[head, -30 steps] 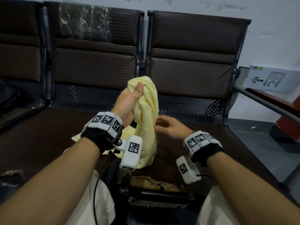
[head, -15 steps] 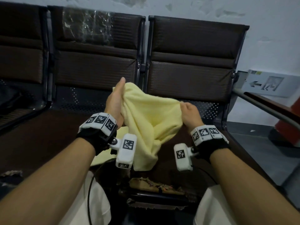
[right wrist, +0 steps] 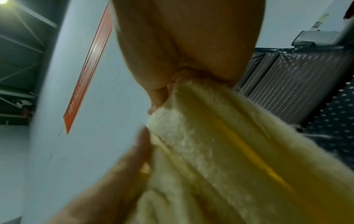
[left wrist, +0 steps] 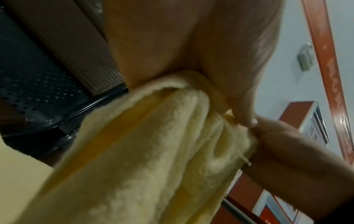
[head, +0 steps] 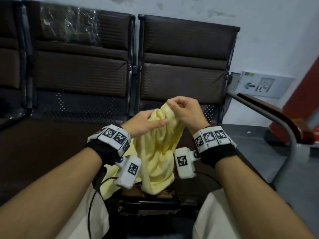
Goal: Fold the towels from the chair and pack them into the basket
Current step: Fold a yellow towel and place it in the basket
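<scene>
Both hands, left hand [head: 143, 122] and right hand [head: 185, 112], pinch the yellow towel's [head: 158, 152] top; it hangs lengthwise downward.

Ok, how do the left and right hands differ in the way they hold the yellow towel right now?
The right hand sits higher and pinches the top edge of the towel with curled fingers; the left hand is lower, thumb lying across the bunched cloth. The right hand takes the cloth from the right side, the left hand from the left. Both grip the same towel, close together, lifted above the chair seat.
</scene>
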Available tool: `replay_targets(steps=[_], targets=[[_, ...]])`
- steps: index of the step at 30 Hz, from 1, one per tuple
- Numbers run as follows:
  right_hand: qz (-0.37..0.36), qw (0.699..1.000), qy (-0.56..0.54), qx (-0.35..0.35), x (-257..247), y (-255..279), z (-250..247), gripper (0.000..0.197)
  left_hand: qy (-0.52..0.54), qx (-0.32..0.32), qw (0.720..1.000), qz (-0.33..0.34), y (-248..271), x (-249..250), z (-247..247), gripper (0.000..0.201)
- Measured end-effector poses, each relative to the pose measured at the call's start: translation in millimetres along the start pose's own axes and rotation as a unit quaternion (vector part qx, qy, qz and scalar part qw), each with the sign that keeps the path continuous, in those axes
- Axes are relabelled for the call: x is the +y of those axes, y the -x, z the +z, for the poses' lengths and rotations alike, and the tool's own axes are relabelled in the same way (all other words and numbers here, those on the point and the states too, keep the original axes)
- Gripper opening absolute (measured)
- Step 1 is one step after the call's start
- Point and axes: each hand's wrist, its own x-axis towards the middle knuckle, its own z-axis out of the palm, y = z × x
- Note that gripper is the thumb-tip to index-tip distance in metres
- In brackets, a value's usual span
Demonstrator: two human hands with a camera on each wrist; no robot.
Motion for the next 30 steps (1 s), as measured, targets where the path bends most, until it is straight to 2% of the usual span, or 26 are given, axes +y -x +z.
replay_targets(steps=[2,4,7,9,11,12,15,16,18,21,23,25,27,30], targets=[[0.008,0.999,-0.040,0.015,0,3,-5,0.008,-0.043,0.012,0.999,0.012,-2,-2,0,0.017],[0.026,0.997,-0.070,0.003,2,8,-10,0.007,-0.005,0.049,0.998,0.031,-3,-2,-3,0.016],[0.063,0.993,0.036,-0.093,13,14,-13,0.034,0.111,0.064,0.991,0.040,-2,5,-7,0.029],[0.104,0.969,0.139,-0.177,23,18,-7,0.035,0.174,0.074,0.981,0.048,0,11,-10,0.032],[0.127,0.936,0.223,-0.239,35,23,2,0.018,0.230,0.098,0.967,0.054,0,15,-17,0.029],[0.132,0.919,0.262,-0.265,41,25,6,0.016,0.250,0.112,0.960,0.059,0,16,-21,0.027],[0.171,0.883,0.313,-0.306,56,24,8,0.024,0.272,0.155,0.947,0.069,0,13,-31,0.018],[0.179,0.883,0.311,-0.301,58,22,5,0.025,0.270,0.168,0.946,0.068,0,11,-33,0.017],[0.193,0.911,0.273,-0.242,60,15,0,0.021,0.256,0.197,0.944,0.068,-1,5,-36,0.017],[0.190,0.969,0.144,-0.066,54,2,-5,0.017,0.176,0.291,0.937,0.076,-6,-2,-40,0.018],[0.098,0.986,0.121,0.057,42,-10,-10,0.013,0.128,0.346,0.923,0.109,-9,-4,-41,0.017],[-0.018,0.985,0.096,0.142,26,-22,-13,0.013,0.100,0.369,0.912,0.150,-12,-3,-40,0.018],[-0.080,0.981,0.055,0.168,12,-26,-13,0.020,0.080,0.381,0.906,0.168,-14,-3,-40,0.020],[-0.065,0.986,0.072,0.135,14,-22,-13,0.017,0.054,0.377,0.911,0.159,-16,-6,-44,0.020]])
